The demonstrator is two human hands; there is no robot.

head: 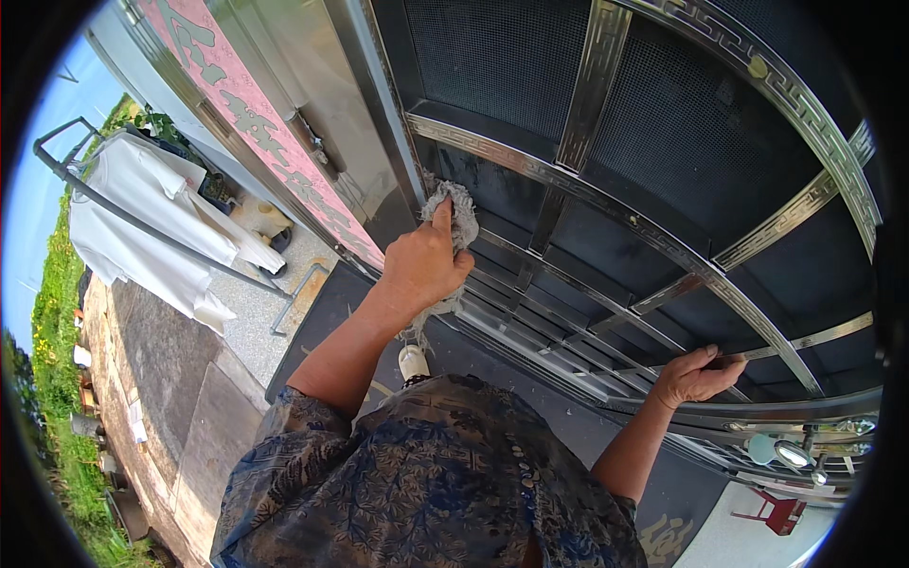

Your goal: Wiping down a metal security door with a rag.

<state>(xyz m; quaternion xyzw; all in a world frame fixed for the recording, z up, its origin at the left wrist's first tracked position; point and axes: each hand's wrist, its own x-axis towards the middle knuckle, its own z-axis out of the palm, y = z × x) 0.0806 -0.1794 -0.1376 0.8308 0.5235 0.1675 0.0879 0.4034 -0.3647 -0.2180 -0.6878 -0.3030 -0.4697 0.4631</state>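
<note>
My left hand (pixel 428 264) presses a frayed grey rag (pixel 463 213) against the left edge of a metal screen door (pixel 511 160), index finger stretched out over it. More of the rag hangs below the palm in loose strands. The door has dark mesh panels behind shiny bars with a stamped key pattern. Lower down on the right, my right hand (pixel 696 381) grips a thin horizontal bar (pixel 767 351) of the same door, thumb on one side and fingers on the other.
A pink banner (pixel 252 117) with large writing runs down the door frame at left. White garments (pixel 153 213) hang on a metal rack (pixel 163 213). Underfoot lies a dark mat (pixel 341 323). A door handle (pixel 792 452) and a red stool (pixel 780 512) are at lower right.
</note>
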